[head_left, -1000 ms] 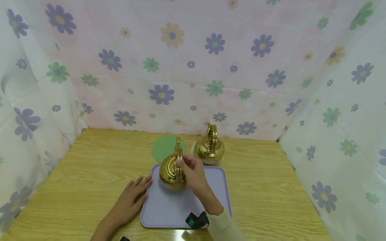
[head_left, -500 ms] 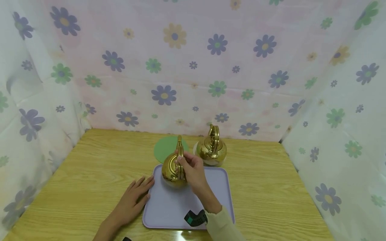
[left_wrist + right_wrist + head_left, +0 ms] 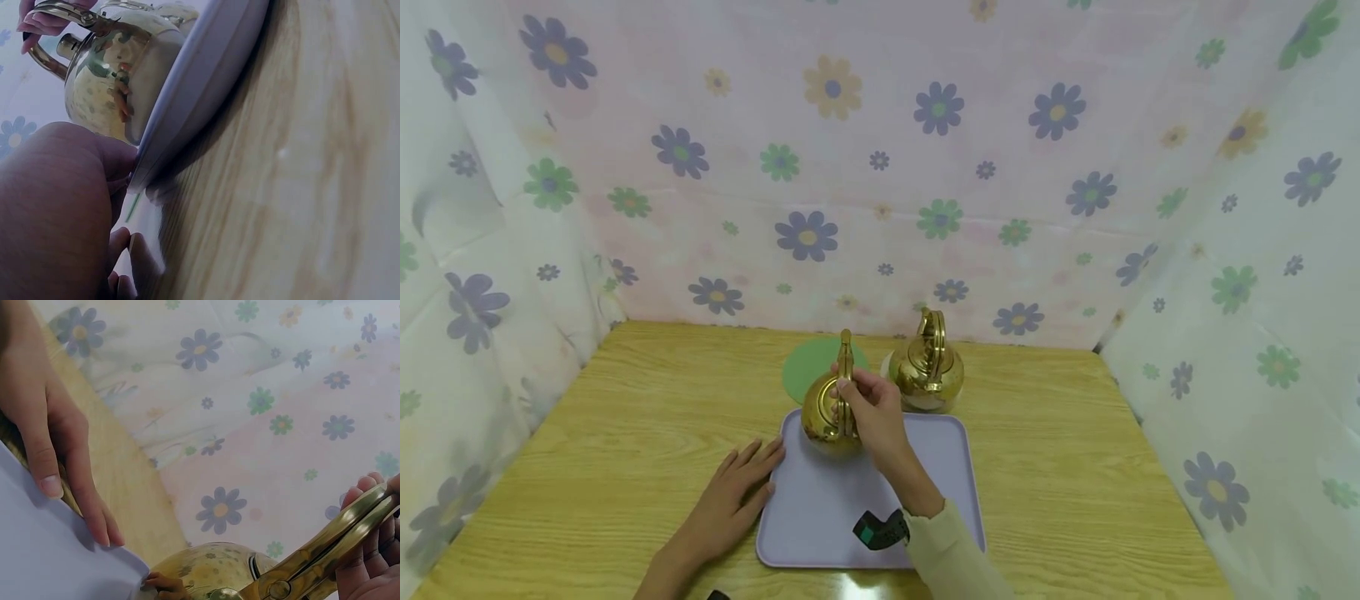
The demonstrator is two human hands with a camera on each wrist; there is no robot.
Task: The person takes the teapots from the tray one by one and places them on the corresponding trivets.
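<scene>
Gripped kettle (image 3: 818, 422): golden, over the far left part of the lilac tray (image 3: 835, 517); contact unclear.
Right hand (image 3: 878, 414): thumb and fingers round its handle.
Left hand (image 3: 727, 502): fingers extended, touching the tray's left rim.
Green disc (image 3: 811, 367): beyond the tray, partly hidden.
Second kettle (image 3: 919, 387): golden, beyond the tray, rightward.
Table (image 3: 1075, 467): wood-grained.
Flowered cloth (image 3: 850, 175): surrounds its back and sides.

Right hand (image 3: 878, 412) held forward, fingers curled, thumb closed against them in pinching grip. Right forearm (image 3: 917, 490) slanted up from lower right, mostly covered by pale sleeve (image 3: 957, 548). Left hand (image 3: 733, 493) kept lower, back turned up, fingers extended and slightly spread, thumb set apart; left forearm (image 3: 672, 567) bared, angled in from bottom edge.
</scene>
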